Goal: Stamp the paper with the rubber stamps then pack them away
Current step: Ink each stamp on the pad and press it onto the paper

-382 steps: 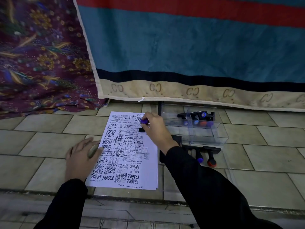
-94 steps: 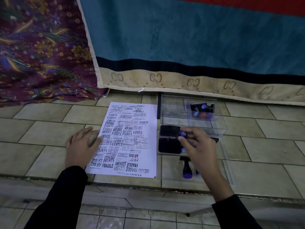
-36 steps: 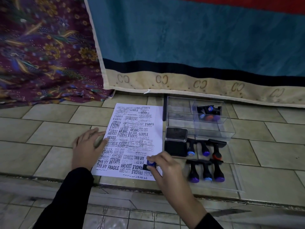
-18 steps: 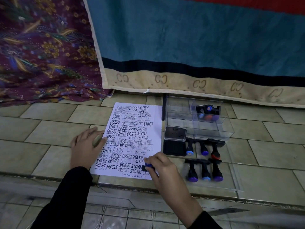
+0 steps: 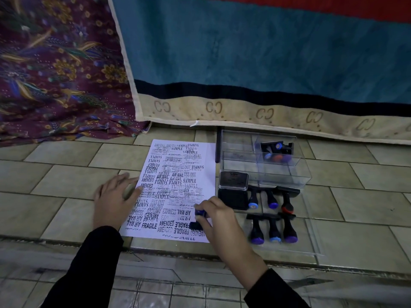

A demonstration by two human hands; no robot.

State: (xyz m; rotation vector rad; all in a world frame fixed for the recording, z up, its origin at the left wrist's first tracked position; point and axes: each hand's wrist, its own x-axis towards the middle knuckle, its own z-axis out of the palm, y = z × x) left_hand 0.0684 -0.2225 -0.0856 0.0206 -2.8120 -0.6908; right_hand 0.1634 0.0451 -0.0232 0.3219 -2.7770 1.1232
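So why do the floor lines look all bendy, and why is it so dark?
Head view: the wide lens curves the floor tiles near the edges; lighting is dim, so the sleeves go nearly black, while the white paper stays brightest and readable; the clear box shows faint glare.

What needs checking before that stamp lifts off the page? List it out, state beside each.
1. Paper held down: the left hand lies flat on its left edge. Ok.
2. Grip on the stamp: the right hand pinches its blue-topped handle. Ok.
3. Stamp face fully on the paper: it sits at the lower right corner, the fingers hiding part of it. Cannot tell.
4. Ink pad open and in reach: its lid is up, right of the sheet. Ok.
5. Room for a clean imprint: the sheet is crowded with overlapping marks. Not ok.
6. Clear box open for packing: a few stamps lie inside. Ok.
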